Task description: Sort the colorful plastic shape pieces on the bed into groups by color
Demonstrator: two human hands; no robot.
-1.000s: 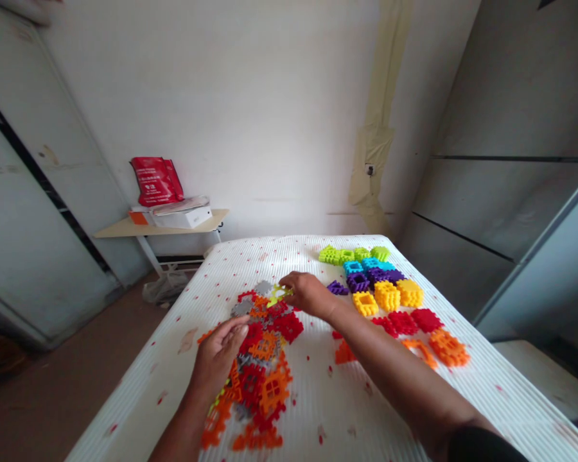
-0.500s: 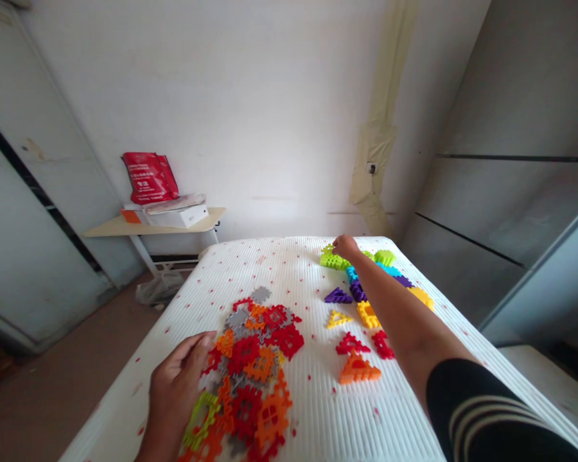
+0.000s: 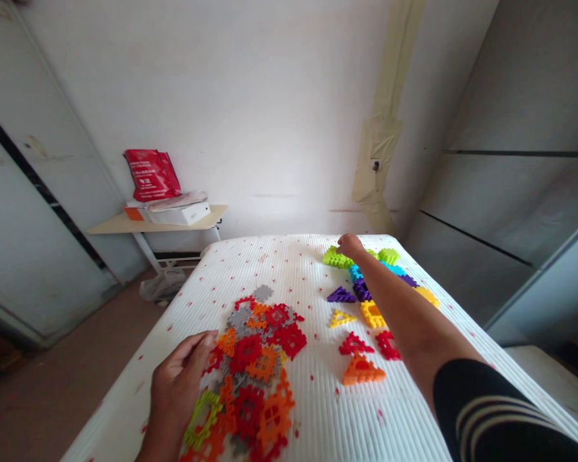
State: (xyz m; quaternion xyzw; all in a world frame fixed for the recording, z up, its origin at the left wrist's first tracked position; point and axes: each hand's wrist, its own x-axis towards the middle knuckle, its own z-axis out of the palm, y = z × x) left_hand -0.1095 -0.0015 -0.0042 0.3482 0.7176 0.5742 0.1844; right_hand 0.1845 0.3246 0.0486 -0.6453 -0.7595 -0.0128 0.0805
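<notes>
My left hand (image 3: 179, 378) hovers at the left edge of a loose pile of interlocking plastic pieces. Its thumb and fingers come together, and I see nothing between them. Closest to its fingertips are an orange piece (image 3: 227, 342) and a red piece (image 3: 213, 360). A light-green piece (image 3: 203, 418) with an opening lies below in the pile. At the far end of the bed my right hand (image 3: 351, 245) has its fingers curled down on a green piece (image 3: 332, 253) atop a row of green pieces (image 3: 340, 262); its fingertips are partly hidden.
Purple (image 3: 341, 294), yellow (image 3: 341, 318), red (image 3: 355, 344) and orange (image 3: 363, 370) triangular pieces lie right of the pile. Yellow blocks (image 3: 372, 314) stand near my right forearm. A side table (image 3: 115, 224) with boxes and a red bag (image 3: 151, 174) is at back left.
The green piece at my right fingertips has come down flatter onto the green row. My left hand stays in place. The view has shifted slightly.
</notes>
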